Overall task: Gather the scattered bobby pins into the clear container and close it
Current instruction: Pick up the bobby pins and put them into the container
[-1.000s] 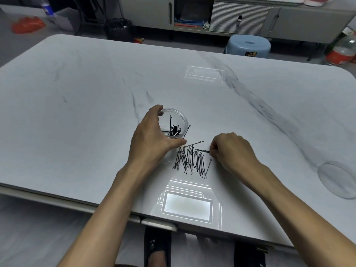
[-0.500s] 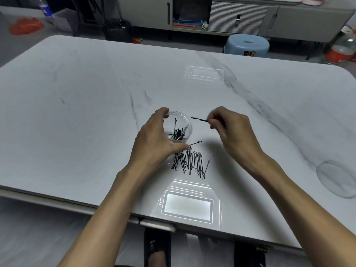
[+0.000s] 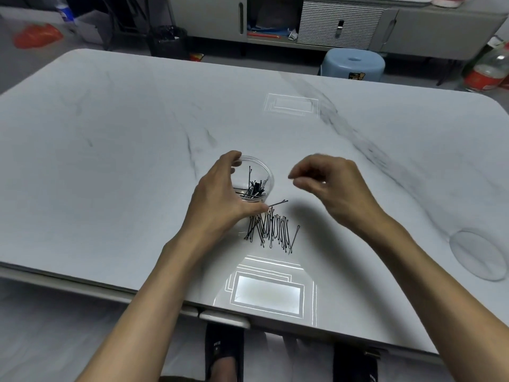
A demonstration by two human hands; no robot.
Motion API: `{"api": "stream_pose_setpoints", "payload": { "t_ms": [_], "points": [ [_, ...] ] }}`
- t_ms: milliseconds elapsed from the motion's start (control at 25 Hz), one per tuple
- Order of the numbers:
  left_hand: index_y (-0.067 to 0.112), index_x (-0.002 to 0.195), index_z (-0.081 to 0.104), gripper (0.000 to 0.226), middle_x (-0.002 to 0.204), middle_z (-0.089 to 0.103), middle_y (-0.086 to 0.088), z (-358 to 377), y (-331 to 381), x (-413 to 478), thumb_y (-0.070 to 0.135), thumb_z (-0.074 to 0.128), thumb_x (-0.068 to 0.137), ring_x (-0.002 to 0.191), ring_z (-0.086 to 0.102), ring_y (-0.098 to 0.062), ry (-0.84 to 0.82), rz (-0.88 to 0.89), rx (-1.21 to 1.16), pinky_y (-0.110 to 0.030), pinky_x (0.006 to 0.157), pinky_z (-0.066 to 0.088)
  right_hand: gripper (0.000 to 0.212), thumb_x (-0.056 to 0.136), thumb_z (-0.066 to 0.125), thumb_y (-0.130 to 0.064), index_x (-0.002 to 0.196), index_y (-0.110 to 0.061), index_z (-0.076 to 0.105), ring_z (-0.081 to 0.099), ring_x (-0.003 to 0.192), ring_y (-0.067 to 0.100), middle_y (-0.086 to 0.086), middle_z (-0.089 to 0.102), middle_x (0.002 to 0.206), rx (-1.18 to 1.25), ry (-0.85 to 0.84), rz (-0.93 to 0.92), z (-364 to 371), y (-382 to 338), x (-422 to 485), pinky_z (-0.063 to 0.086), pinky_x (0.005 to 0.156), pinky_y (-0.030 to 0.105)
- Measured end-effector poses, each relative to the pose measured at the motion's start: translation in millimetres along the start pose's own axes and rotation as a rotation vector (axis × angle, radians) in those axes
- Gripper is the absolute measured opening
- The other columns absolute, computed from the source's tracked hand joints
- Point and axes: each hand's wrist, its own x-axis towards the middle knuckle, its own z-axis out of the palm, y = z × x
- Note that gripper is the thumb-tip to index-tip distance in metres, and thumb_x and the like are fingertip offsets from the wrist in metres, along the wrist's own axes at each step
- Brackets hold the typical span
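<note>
Nearest the table edge lies the remaining pile of bobby pins [image 3: 271, 230], bunched side by side on the marble table [image 3: 110, 161], with one stray pin [image 3: 278, 203] angled just beyond them, close to the container's base. Behind the pile, the left hand [image 3: 220, 199] wraps the clear container [image 3: 254, 179] from its left side, thumb and fingers closed around the wall, steadying it upright; a loose tangle of pins already sits inside. The right hand [image 3: 330, 186] hovers just right of the container's rim, fingers loosely curled and parted; it is blurred, but it seems to hold nothing. Half a second ago that hand carried a single pin toward the rim, so the pin has probably just dropped in. Most pins remain on the table, and the lid [image 3: 478, 255] lies well apart at the far right, so closing is some way off.
</note>
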Motion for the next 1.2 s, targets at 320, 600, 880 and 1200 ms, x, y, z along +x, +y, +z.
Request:
{"api": "stream_pose_setpoints", "payload": {
  "t_ms": [320, 600, 880, 1200],
  "points": [
    [0.028, 0.137, 0.041, 0.105, 0.128, 0.056, 0.011, 0.0, -3.5, 2.1, 0.044, 0.088, 0.045, 0.114, 0.053, -0.007, 0.053, -0.032, -0.021, -0.027, 0.092, 0.043, 0.029, 0.068, 0.084, -0.009, 0.09, -0.024, 0.074, 0.056, 0.076, 0.0, -0.012, 0.062, 0.088, -0.208, -0.531, -0.032, 15.3, 31.6, -18.9, 0.041, 0.068, 0.011],
    [0.03, 0.137, 0.04, 0.104, 0.128, 0.056, 0.013, 3.1, -3.4, 2.5, 0.043, 0.09, 0.047, 0.114, 0.052, -0.004, 0.042, -0.036, -0.006, -0.025, 0.089, 0.042, 0.015, 0.074, 0.077, -0.017, 0.078, -0.027, 0.067, 0.045, 0.085, 0.004, -0.015, 0.058, 0.09, -0.45, -0.517, -0.185, 17.9, 31.0, -19.2, 0.042, 0.067, 0.027],
    [0.029, 0.138, 0.04, 0.103, 0.128, 0.055, 0.013, 1.2, -2.2, 1.6, 0.043, 0.089, 0.048, 0.114, 0.051, -0.005, 0.029, -0.037, -0.017, -0.026, 0.09, 0.042, 0.015, 0.09, 0.056, -0.013, 0.08, -0.024, 0.053, 0.053, 0.078, 0.018, -0.008, 0.059, 0.082, -0.464, -0.392, -0.084, 1.8, 40.8, -20.8, 0.046, 0.07, 0.036],
    [0.028, 0.137, 0.04, 0.105, 0.129, 0.055, 0.012, 9.1, 7.3, -2.0, 0.042, 0.091, 0.046, 0.114, 0.052, -0.005, -0.127, 0.049, 0.006, -0.021, 0.09, 0.039, 0.008, 0.08, 0.074, -0.021, 0.078, -0.027, 0.07, 0.051, 0.056, 0.003, -0.02, 0.063, 0.068, -0.091, 0.04, -0.093, 11.2, 0.9, -1.4, 0.037, 0.06, 0.017]
  ]
}}
